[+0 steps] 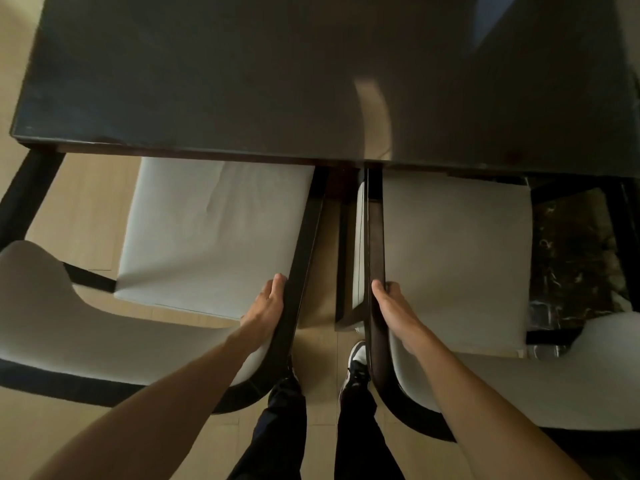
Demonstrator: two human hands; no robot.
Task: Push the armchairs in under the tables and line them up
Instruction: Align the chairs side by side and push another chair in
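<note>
Left hand [265, 306] grips one armrest [304, 244], right hand [393, 306] another, two armchairs, one table [242, 81]

**Both hands on inner armrests, two armchairs at table**

Standing between two armchairs. Left hand [266, 304] gripping dark inner armrest of left armchair [207, 233]; right hand [394, 308] gripping inner armrest of right armchair [453, 251]. Pale seat fronts tucked under edge of dark table [242, 81]. Legs and one shoe [356, 367] visible on light floor [79, 209] between chairs.

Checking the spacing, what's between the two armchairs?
Head view: between the left armchair and right armchair are bare floor and the person's feet.
</note>
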